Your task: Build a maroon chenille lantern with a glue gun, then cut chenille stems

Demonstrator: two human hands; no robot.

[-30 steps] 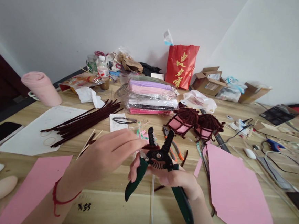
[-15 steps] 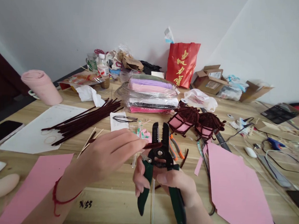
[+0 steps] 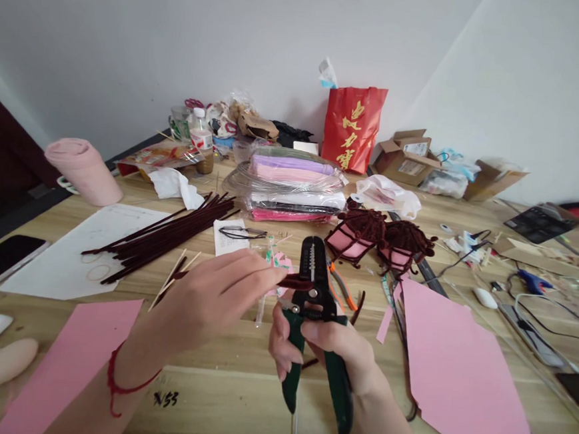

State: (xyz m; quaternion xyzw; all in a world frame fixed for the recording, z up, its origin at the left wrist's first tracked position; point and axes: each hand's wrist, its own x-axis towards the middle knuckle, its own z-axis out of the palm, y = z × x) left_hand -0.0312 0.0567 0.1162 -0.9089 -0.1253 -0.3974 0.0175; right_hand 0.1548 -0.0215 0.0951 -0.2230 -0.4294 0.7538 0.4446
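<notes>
My left hand [image 3: 213, 291], with a red cord at the wrist, is closed on dark brown pipe cleaners [image 3: 295, 281] whose ends reach into the jaws of the wire strippers. My right hand [image 3: 329, 350] grips the green handles of these wire strippers [image 3: 313, 299]; their black jaws are closed together. Just right of the jaws lie orange-handled pliers [image 3: 344, 285]. A bundle of brown pipe cleaners [image 3: 167, 237] rests on white paper at the left. Two pink and brown lantern-like pieces [image 3: 352, 238] stand beyond my right hand.
Pink sheets [image 3: 462, 371] lie at right and left. Wrapped bundles of coloured pipe cleaners [image 3: 296, 191] sit in the middle, before a red bag [image 3: 354, 128]. A phone [image 3: 2, 261] and a pink roll [image 3: 83, 171] are at the left. Cables and a blue glue gun [image 3: 534, 282] are at the right.
My right hand has squeezed the handles, and the wire strippers' jaws have gone from apart to closed at the pipe cleaners. My left hand has barely moved.
</notes>
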